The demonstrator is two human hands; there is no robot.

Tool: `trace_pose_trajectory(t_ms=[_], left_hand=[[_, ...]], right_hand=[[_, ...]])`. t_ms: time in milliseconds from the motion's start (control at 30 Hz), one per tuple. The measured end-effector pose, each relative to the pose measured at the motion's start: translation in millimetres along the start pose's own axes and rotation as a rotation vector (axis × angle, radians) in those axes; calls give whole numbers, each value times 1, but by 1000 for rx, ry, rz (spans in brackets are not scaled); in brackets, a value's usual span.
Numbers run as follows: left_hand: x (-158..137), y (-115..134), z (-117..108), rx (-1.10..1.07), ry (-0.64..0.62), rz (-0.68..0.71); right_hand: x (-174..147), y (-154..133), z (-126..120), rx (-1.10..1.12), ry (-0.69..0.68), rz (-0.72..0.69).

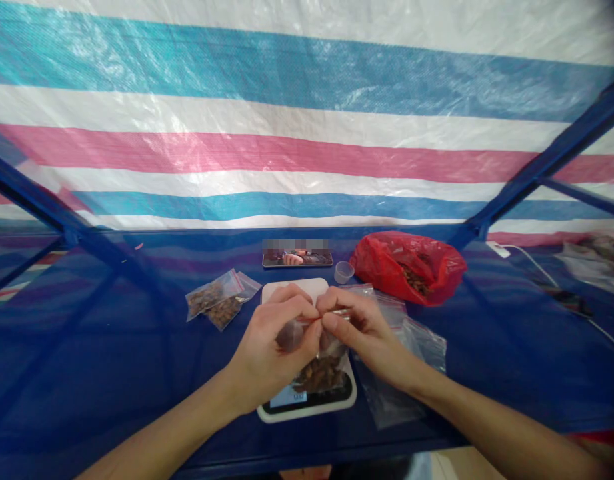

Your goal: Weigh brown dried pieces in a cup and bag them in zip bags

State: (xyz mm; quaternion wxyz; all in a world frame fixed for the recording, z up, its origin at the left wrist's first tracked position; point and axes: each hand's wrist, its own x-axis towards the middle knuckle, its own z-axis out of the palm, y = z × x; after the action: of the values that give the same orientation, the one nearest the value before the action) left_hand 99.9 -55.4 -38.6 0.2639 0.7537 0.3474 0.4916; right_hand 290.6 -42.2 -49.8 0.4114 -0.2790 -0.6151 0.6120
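Note:
Both my hands pinch the top edge of a clear zip bag (323,375) with brown dried pieces in its bottom. My left hand (274,340) has thumb and forefinger closed on the bag's edge, and my right hand (359,327) grips it right beside, the fingertips nearly touching. The bag hangs over a white digital scale (307,415), whose lit display is partly covered by my left hand and the bag. Under and beside my right forearm lie flat clear zip bags (394,393) with red seal lines.
Two filled zip bags (224,310) lie left of the scale. Behind it are a phone (297,257) showing a picture, a small clear cup (343,272) and a red plastic bag (387,263) holding brown pieces. Blue metal braces (547,157) flank the blue table; a white cable (537,263) runs at right.

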Motion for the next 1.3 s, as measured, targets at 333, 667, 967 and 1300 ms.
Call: trace_pose_trajectory(t_ms=[333,667,967,1300], left_hand=[[7,-6,-11,158,67,202],[21,-15,-31,29,135,72],[36,-65,-113,-395,435,-198],[20,-109,-127,177,8,-539]], right_hand=[[3,-16,-7,-378,165,-240],[7,-20,-15,-706,216,-457],[26,-66,-121,-712,549,-352],[17,-12,-208,-1381,98,-135]])
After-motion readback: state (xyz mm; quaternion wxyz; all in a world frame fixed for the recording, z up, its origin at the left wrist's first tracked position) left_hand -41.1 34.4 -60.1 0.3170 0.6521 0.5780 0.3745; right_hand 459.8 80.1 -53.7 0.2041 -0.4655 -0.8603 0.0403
